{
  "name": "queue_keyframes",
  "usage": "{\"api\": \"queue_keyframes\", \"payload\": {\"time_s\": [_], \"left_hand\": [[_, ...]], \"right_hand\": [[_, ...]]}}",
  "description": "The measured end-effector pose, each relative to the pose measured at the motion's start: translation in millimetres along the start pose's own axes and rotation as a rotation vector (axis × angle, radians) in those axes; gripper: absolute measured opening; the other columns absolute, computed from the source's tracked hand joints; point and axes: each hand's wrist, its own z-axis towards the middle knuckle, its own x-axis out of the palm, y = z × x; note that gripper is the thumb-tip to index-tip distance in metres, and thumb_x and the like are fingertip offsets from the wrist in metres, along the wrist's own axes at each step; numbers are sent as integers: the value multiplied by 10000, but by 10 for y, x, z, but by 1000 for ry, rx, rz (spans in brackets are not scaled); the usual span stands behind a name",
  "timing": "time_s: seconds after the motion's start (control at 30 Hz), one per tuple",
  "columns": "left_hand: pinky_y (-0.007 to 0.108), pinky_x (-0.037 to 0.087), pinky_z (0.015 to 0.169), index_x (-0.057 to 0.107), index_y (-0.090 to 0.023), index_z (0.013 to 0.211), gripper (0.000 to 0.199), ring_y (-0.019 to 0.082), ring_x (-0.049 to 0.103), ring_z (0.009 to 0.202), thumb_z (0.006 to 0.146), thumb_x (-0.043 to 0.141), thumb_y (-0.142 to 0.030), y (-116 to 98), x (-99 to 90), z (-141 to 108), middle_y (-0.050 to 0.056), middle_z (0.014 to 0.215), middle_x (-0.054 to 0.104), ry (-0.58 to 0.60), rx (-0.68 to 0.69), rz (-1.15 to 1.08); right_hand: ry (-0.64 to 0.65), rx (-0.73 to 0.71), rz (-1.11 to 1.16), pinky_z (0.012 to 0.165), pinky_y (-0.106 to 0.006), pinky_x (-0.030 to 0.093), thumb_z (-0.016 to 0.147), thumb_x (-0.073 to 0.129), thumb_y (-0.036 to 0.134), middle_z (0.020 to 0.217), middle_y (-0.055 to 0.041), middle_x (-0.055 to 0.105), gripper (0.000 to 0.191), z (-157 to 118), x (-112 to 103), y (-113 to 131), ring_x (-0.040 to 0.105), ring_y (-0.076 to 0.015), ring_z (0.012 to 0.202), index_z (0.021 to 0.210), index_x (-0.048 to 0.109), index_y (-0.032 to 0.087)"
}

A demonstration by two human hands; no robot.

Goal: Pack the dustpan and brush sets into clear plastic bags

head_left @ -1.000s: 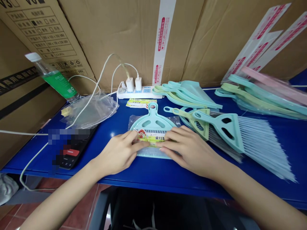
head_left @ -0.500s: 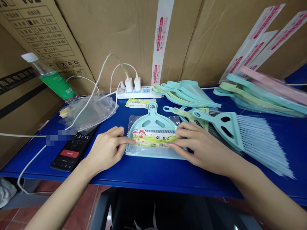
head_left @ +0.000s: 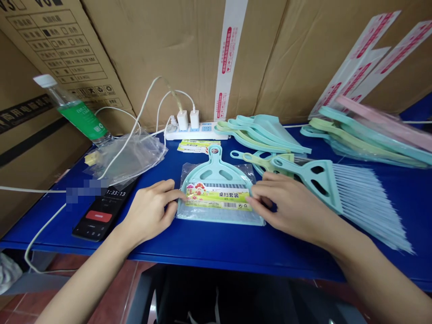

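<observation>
A light-blue dustpan (head_left: 216,169) lies flat in a clear plastic bag, its handle pointing away from me. Across it sits a yellow-green label card (head_left: 218,195) with mushroom pictures, and bluish bristles show above the card. My left hand (head_left: 153,204) is at the left side, fingers loosely curled and index fingertip resting on the bag by the label's left end. At the right side is my right hand (head_left: 281,200), thumb and index apart, a fingertip at the label's right end. Neither hand grasps anything that I can see. Just beyond my right hand lies a light-blue hand brush (head_left: 310,175).
Loose dustpans (head_left: 266,130) and bagged dustpans (head_left: 371,135) are stacked behind on the right. Spare label cards (head_left: 197,146) lie before a power strip (head_left: 205,130). Left are clear bags (head_left: 131,150), a phone (head_left: 101,216), a bottle (head_left: 81,118) and white cables. Cardboard boxes (head_left: 189,49) stand behind.
My right hand has drawn back slightly to the right, uncovering the label's right end and the dustpan's lower right corner. My left fingertip has shifted a little left.
</observation>
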Motion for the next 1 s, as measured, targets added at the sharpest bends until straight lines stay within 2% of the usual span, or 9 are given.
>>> {"api": "queue_keyframes", "payload": {"time_s": [0.13,0.27,0.37,0.5,0.67,1.0], "left_hand": [[261,430,601,722,-240,936,404,164,623,704,832,342,-152,-26,-7,22,3,775,642,61,-38,-11],[259,403,587,702,-226,904,362,158,620,665,914,342,-256,-48,9,34,2,771,655,90,-83,-52],[247,384,575,677,-222,877,355,140,599,615,954,349,-334,-55,35,40,-2,767,662,103,-121,-89],[237,372,564,625,-216,824,296,130,582,581,944,374,-317,-53,64,53,-17,742,664,101,-143,-128],[229,344,534,562,-221,729,205,119,540,523,885,439,-273,-67,74,67,-49,610,579,103,-188,-105],[230,335,522,551,-223,799,187,110,511,499,902,406,-283,-67,96,56,-40,703,596,94,-200,-74]], "right_hand": [[54,118,-23,479,-271,267,785,476,169,487,31,398,253,-17,33,49,458,-165,522,622,303,254],[127,298,-13,468,-266,248,783,461,229,505,55,431,172,-13,68,78,459,-156,447,706,312,263],[166,394,1,459,-273,220,785,449,243,478,72,437,187,-2,82,93,461,-165,411,745,268,270],[170,388,21,450,-275,208,776,433,222,452,75,433,199,3,87,99,454,-169,396,743,244,272],[157,353,33,446,-280,203,769,410,201,440,74,428,172,-6,88,90,432,-165,382,749,254,270],[194,356,61,462,-285,216,794,369,192,447,75,409,160,7,63,93,417,-175,405,756,237,274]]}}
